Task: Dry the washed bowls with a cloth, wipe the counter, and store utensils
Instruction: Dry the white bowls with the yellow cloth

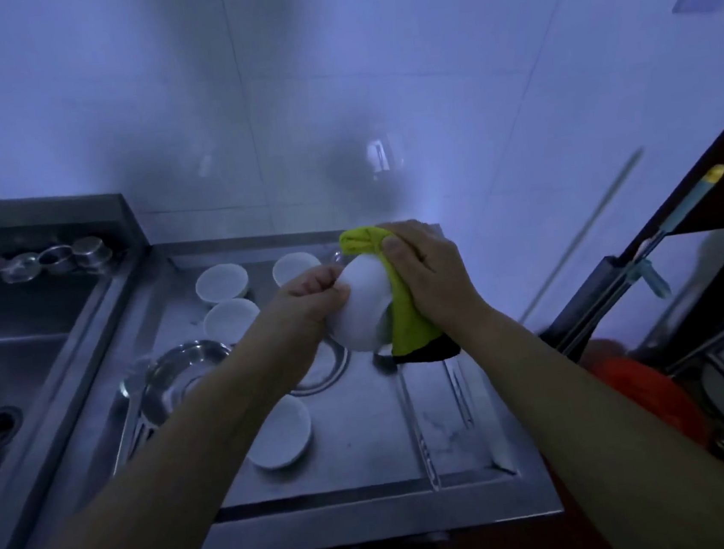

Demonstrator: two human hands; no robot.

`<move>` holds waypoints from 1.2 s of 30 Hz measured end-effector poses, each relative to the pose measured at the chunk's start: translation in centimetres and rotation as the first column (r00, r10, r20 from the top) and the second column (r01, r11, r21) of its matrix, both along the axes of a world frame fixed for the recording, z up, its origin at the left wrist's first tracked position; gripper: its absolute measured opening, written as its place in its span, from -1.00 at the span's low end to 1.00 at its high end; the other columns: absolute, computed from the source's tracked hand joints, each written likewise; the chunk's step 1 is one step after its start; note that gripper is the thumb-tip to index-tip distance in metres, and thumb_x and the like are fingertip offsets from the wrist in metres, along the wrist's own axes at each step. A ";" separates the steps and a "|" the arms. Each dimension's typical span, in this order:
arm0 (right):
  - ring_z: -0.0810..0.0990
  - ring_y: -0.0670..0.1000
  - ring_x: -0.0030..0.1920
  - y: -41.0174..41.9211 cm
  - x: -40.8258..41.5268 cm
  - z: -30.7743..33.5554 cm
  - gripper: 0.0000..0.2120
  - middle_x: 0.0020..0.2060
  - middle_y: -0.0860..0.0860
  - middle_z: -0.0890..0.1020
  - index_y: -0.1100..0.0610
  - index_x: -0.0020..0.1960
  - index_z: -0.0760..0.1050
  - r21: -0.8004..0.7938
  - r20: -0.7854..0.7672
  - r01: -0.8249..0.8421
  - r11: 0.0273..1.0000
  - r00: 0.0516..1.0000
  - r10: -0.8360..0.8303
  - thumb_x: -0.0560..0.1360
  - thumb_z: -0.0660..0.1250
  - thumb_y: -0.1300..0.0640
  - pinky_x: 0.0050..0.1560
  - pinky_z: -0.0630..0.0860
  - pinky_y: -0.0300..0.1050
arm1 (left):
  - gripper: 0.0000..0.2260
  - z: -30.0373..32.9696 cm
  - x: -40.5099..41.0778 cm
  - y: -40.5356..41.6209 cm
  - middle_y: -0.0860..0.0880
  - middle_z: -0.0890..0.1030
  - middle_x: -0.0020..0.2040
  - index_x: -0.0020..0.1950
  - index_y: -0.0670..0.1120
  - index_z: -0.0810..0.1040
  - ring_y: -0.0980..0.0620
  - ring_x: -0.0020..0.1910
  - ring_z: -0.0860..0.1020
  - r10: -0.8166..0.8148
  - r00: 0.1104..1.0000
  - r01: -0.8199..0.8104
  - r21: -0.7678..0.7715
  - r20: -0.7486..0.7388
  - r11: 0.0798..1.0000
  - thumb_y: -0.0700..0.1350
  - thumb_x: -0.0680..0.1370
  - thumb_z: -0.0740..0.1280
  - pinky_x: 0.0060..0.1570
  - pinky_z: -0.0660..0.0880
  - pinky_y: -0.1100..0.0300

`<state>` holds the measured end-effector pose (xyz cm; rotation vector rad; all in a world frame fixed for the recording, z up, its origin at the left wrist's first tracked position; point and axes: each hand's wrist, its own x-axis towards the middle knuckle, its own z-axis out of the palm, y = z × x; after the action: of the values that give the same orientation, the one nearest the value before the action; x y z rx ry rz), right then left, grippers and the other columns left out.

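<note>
Above the table [369, 448]: you hold a white bowl [361, 308] in the air.
Left hand [305, 300]: fingers curled round the bowl's rim.
Right hand [430, 278]: closed on the green cloth [404, 314], pressing it to the bowl.
Advice: turn the bowl steadily against the cloth; grip firmly, since it may be slippery.
Waiting: four bowls [221, 281] below.

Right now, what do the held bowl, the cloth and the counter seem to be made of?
Held bowl: likely glazed ceramic, smooth opaque white. Cloth: soft fabric, perhaps microfibre, yellow-green with a dark edge, folding limply. Counter: stainless steel, grey with dull reflections and pressed ridges.
</note>
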<state>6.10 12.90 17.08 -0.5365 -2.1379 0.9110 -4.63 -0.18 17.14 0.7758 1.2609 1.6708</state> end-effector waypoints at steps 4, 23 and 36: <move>0.48 -0.12 -0.16 1.4 2.2 -4.9 -0.83 -0.18 0.03 0.60 0.17 0.01 0.57 -0.219 0.072 0.214 0.952 0.977 -0.203 0.62 0.21 0.17 -0.14 0.39 -0.21 | -0.78 -1.4 -1.4 0.2 -0.04 0.63 -0.23 -0.05 -0.17 0.52 0.09 -0.25 0.57 -0.044 0.999 0.044 -0.025 0.000 0.999 -0.34 0.57 0.09 -0.21 0.49 0.28; 0.51 -0.04 0.01 3.0 14.0 -16.8 -0.78 -0.01 0.02 0.59 0.18 0.20 0.54 -0.401 0.207 0.586 0.704 0.807 -0.553 0.62 0.19 0.19 0.02 0.37 -0.19 | -0.91 -22.6 5.6 -1.7 -0.09 0.62 -0.18 -0.08 -0.02 0.56 -0.13 -0.12 0.59 -0.614 0.182 -0.092 -0.635 -0.768 0.767 -0.06 0.45 0.33 -0.19 0.47 0.11; 0.51 -0.21 -0.12 4.7 10.0 -17.6 -0.85 -0.11 -0.12 0.59 0.07 0.10 0.52 -0.445 0.198 0.371 0.815 0.928 -0.314 0.61 0.20 0.09 -0.06 0.38 -0.34 | -0.62 -24.7 7.6 -2.5 0.06 0.59 -0.44 -0.32 0.00 0.66 0.06 -0.46 0.58 -0.482 0.098 -0.200 -0.492 -0.871 0.847 -0.07 -0.07 0.65 -0.52 0.44 0.34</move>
<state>16.06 17.55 -0.54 -1.2113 -1.8144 1.2189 2.92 -2.63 -7.53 1.7630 2.2989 0.2484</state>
